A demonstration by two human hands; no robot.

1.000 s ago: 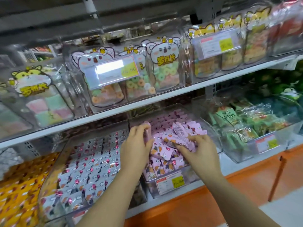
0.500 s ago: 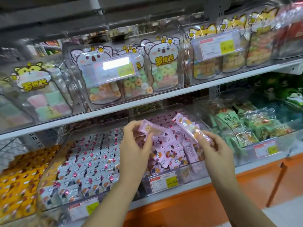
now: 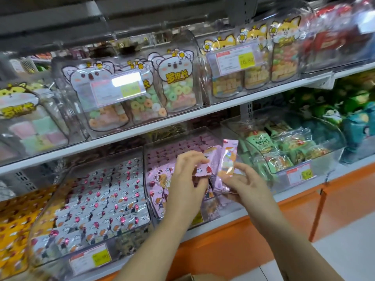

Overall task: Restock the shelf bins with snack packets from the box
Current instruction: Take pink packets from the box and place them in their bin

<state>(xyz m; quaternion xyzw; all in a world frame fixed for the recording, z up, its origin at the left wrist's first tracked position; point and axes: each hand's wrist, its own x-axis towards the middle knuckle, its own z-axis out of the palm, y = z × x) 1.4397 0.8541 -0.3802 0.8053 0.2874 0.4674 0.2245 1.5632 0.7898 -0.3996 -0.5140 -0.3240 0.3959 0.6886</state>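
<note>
Just before bin [image 3: 147, 175] front, left hand [image 3: 185, 179], right hand [image 3: 246, 184] grip packets [image 3: 228, 159].

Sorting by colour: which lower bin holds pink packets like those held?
The middle bin, behind the left hand and right hand gripping pink packets; its left neighbour holds white packets, its right neighbour green ones.

My left hand [image 3: 185, 180] pinches a small pink foil snack packet [image 3: 203, 169]. My right hand [image 3: 248, 186] grips a taller pink-orange wrapped packet [image 3: 228, 159] upright. Both just above the clear plastic bin [image 3: 145, 159] of pink packets.
</note>
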